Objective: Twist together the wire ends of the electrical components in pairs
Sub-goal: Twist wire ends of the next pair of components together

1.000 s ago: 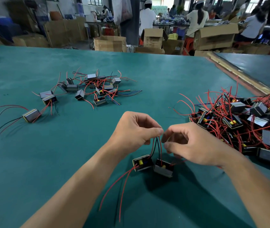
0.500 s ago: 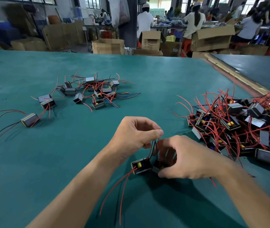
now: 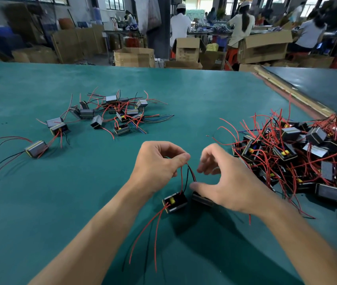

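A matte teal worktop [image 3: 77, 202] carries a tangled heap [image 3: 299, 159] of boxy components at right and a looser scatter [image 3: 110, 114] at left. At centre front, the left hand [image 3: 157, 165] pinches thin red and black wires [image 3: 187, 173] (rising from a block [image 3: 174, 202] and its twin [image 3: 201, 200]). The right hand [image 3: 227, 188] hovers spread beside them.

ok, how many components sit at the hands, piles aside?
2. One component below the left hand, whose fingers pinch the wires; the second component beside it, partly hidden under the right hand.

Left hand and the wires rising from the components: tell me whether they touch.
Touching. The head view shows the left hand pinching the tops of the red and black wires between thumb and forefinger.
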The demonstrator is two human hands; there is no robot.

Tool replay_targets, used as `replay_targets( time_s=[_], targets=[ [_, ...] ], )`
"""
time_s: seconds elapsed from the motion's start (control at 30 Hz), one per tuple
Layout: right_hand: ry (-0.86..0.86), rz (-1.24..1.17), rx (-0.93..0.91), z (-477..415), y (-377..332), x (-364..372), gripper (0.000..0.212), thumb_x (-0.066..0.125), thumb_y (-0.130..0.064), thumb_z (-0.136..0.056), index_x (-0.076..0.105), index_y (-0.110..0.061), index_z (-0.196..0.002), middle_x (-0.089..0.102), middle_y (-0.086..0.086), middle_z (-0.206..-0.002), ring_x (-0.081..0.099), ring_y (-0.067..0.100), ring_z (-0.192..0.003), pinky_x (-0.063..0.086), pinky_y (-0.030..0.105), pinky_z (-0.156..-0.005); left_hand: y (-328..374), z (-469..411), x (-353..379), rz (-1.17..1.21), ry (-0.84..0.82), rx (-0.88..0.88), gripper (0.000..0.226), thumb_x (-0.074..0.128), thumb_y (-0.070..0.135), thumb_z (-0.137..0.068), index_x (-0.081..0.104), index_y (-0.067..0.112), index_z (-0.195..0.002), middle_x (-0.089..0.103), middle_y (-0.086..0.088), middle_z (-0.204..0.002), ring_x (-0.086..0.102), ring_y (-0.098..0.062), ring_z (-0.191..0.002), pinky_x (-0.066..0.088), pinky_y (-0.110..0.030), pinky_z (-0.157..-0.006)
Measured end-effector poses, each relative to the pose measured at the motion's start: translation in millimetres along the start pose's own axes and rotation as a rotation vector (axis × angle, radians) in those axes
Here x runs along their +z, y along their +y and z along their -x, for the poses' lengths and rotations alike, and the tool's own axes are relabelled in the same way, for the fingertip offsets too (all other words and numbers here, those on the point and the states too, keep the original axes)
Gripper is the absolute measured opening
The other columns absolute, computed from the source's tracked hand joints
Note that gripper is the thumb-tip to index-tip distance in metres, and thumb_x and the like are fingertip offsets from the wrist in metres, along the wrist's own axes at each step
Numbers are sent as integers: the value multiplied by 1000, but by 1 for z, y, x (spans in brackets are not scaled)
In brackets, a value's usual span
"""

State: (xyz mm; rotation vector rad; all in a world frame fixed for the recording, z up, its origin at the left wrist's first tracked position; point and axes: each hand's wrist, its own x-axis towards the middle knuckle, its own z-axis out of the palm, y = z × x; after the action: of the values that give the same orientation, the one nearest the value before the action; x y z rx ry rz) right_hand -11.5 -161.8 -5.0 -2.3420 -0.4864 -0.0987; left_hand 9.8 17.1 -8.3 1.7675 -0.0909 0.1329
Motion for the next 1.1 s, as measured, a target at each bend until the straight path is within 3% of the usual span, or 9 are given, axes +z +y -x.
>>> replay_targets(
  time_s=[0.13, 0.3, 0.5, 0.63, 0.73, 0.83, 0.93, 1.03, 1.1],
  targets=[
    [-73, 43, -125, 1, -2, -3, 28, 78, -40, -68, 61, -32, -89, 60, -14, -96, 56, 6, -98, 43, 26, -87, -4, -3, -3, -6, 43, -60, 16, 78, 11, -82, 70, 13, -68, 59, 8, -49, 45, -8, -37, 38, -16, -43],
    [-283, 144, -164, 2, 3, 12, 54, 71, -52, -67, 58, -50, -119, 47, -18, -115, 47, 0, -112, 38, 19, -99, -7, -5, -2, 45, 105, -22, 17, 80, 9, -77, 72, 17, -65, 65, 3, -56, 45, -6, -39, 41, -18, -43],
    [-250, 286, -221, 0, 9, 29, 48, 64, -50, -79, 57, -47, -127, 55, -13, -100, 43, 10, -97, 41, 28, -92, -10, -6, -2, -10, 168, 16, 17, 85, 13, -72, 70, 22, -72, 68, 8, -63, 52, -2, -45, 45, -22, -51],
    [-228, 294, -211, 0, 13, 38, 58, 56, -60, -81, 43, -49, -137, 44, -18, -91, 34, 8, -95, 37, 24, -88, -9, -9, -3, 93, 167, 10, 27, 83, 2, -73, 62, 19, -68, 61, 8, -56, 46, -4, -40, 39, -18, -41],
    [-240, 258, -243, 1, 12, 41, 43, 60, -48, -84, 53, -44, -126, 44, -21, -87, 38, 9, -92, 37, 23, -84, -9, -8, -3, 153, 113, -38, 22, 79, 0, -77, 63, 15, -74, 61, 5, -55, 44, -7, -38, 39, -18, -40],
    [-232, 225, -240, -2, 10, 29, 31, 69, -32, -85, 63, -36, -115, 54, -17, -89, 47, 11, -92, 40, 27, -83, -7, -9, -1, 184, 81, -102, 10, 75, 13, -84, 65, 11, -83, 69, 1, -62, 45, -10, -36, 42, -19, -41],
    [14, 217, -240, -8, 7, -4, 24, 73, -20, -86, 71, -27, -108, 62, -8, -86, 55, 17, -89, 43, 35, -78, -7, -14, -4, 172, 161, -112, 13, 68, 19, -90, 64, 10, -81, 71, 3, -65, 46, -10, -34, 42, -18, -40],
    [525, 267, -203, -12, 11, -48, 29, 73, -19, -85, 71, -22, -114, 69, 8, -94, 59, 30, -90, 47, 41, -80, -11, -15, -9, 63, 201, -86, 16, 68, 14, -89, 64, 10, -74, 69, 2, -61, 46, -9, -34, 41, -18, -42],
    [806, 323, -65, -14, 24, -74, 34, 70, -20, -86, 69, -21, -119, 68, 16, -98, 58, 34, -91, 46, 40, -82, -14, -12, -9, 1, 180, -82, 20, 69, 15, -87, 63, 10, -69, 64, 0, -55, 46, -8, -35, 40, -20, -44]
  ],
)
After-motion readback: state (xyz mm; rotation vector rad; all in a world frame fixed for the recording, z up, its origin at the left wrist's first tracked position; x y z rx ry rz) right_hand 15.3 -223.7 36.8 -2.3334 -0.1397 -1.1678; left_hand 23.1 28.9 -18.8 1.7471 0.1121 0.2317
